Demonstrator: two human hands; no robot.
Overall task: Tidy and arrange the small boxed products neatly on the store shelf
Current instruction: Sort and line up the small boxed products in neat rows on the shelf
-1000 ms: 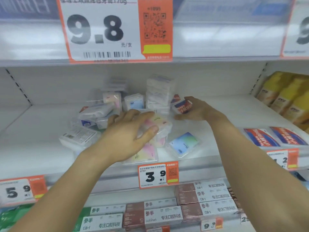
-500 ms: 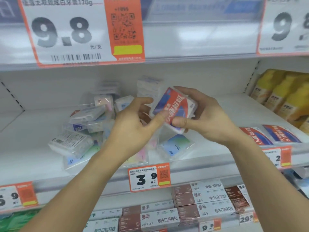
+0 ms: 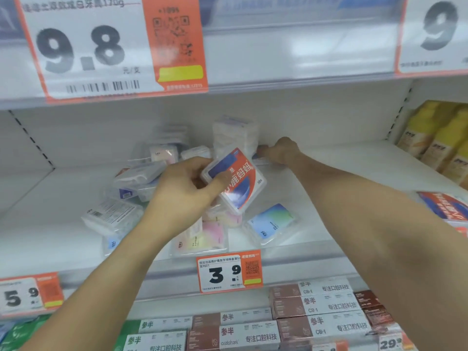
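Observation:
My left hand (image 3: 184, 191) holds a clear box with a red and blue label (image 3: 238, 181), tilted, above a jumbled pile of small clear boxes (image 3: 141, 183) on the white shelf (image 3: 329, 198). My right hand (image 3: 281, 152) reaches to the back of the shelf, fingers closed on another red and blue box (image 3: 258, 156), mostly hidden, beside a stack of clear boxes (image 3: 235, 133). A blue-green box (image 3: 271, 224) and a pink-yellow box (image 3: 202, 239) lie flat near the front edge.
Yellow packs (image 3: 440, 138) stand at the right of the shelf. Red and blue boxes (image 3: 445, 203) lie flat at the right front. A 3.9 price tag (image 3: 228, 272) hangs on the shelf's front rail. Toothpaste cartons (image 3: 314, 307) fill the shelf below.
My right hand has let go of the red and blue box and reached back to the shelf's rear beside the stack. My left hand now holds that box alone.

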